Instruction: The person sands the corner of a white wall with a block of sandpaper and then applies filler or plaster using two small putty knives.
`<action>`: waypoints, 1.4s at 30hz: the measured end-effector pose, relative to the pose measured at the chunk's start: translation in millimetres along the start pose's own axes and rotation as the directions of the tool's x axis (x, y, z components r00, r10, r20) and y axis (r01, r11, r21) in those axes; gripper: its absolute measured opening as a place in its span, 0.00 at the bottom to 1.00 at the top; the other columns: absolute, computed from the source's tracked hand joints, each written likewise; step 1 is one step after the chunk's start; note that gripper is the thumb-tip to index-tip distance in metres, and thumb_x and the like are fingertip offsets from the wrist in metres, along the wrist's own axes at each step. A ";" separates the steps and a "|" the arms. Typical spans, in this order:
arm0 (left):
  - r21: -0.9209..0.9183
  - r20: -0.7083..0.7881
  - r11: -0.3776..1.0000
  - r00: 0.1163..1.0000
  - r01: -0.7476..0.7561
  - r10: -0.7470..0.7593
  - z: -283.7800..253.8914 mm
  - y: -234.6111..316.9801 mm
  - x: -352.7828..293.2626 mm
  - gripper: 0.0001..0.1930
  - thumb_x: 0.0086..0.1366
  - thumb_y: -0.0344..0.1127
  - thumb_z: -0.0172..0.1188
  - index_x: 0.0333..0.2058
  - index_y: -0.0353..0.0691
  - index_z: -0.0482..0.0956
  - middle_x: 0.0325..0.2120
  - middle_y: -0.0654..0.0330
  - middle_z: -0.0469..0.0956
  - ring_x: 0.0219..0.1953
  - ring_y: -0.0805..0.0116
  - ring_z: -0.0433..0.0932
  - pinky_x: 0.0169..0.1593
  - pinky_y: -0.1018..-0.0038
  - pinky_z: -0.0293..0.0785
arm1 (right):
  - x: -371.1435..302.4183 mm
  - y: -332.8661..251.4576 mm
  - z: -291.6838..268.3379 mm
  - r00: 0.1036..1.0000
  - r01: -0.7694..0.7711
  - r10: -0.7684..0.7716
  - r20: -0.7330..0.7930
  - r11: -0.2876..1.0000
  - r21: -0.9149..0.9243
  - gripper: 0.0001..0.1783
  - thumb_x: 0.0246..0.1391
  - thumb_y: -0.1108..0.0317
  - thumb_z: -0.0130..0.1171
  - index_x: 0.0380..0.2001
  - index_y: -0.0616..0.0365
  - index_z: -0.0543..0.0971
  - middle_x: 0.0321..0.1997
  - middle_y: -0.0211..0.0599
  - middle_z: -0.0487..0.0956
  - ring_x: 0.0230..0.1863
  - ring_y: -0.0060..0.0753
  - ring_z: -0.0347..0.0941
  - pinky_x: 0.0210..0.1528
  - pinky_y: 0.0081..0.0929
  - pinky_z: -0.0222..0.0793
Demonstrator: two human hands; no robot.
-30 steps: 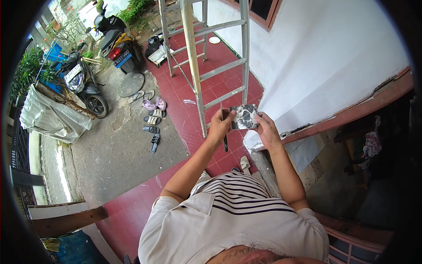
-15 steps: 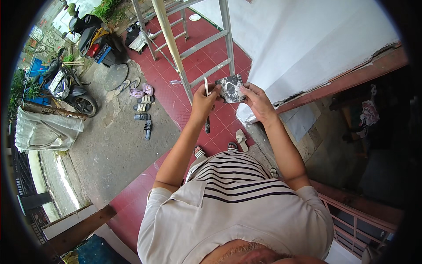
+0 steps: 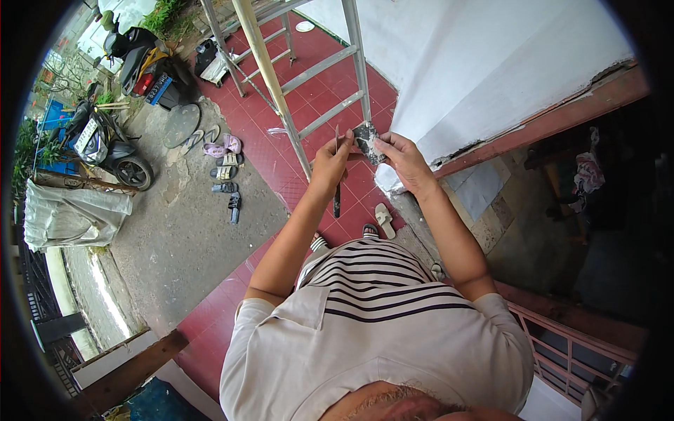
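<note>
Before the ladder, my left hand (image 3: 328,167) is closed round a slim tool (image 3: 337,202). Its dark handle hangs below my fist and a thin pale blade, seen almost edge-on, sticks up past my thumb, so its exact kind is unclear. Pinched in my right hand (image 3: 407,163) is a small dark flat plate (image 3: 366,139) smeared with white material, tilted toward my left hand. The left fingertips sit close to the plate's edge; whether they touch it I cannot tell.
A metal ladder (image 3: 321,65) stands on red tiles just beyond my hands. The white wall (image 3: 484,63) and a reddish ledge (image 3: 540,130) run along the right. Sandals (image 3: 225,172) and two motorbikes, one nearer (image 3: 105,144), one farther (image 3: 151,70), are on the left.
The plate has turned from facing me broadly to a steeper tilt, in the right hand. My left fingers have shifted off its near left edge, and the slim tool has moved slightly rightward.
</note>
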State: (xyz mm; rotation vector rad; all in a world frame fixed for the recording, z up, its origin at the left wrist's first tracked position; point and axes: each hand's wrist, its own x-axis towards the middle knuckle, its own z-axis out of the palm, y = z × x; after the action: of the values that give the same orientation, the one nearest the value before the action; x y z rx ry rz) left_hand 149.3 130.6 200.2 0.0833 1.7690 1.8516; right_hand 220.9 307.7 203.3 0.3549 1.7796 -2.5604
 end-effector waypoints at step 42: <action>-0.042 0.053 0.990 0.989 -0.133 0.135 2.3 -10.6 -7.9 0.12 0.67 0.44 0.63 0.35 0.42 0.79 0.23 0.67 0.78 0.14 0.82 0.63 0.17 0.80 0.57 | -0.1 12.2 17.2 0.873 0.284 -0.485 -0.057 0.599 -0.749 0.09 0.57 0.67 0.65 0.35 0.60 0.78 0.35 0.33 0.79 0.35 0.22 0.75 0.37 0.21 0.71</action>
State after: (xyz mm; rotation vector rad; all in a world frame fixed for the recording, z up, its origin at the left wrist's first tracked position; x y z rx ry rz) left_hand 160.7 128.8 193.3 0.2420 1.7264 1.9569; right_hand 219.5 287.5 197.7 0.2936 3.0705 -1.7631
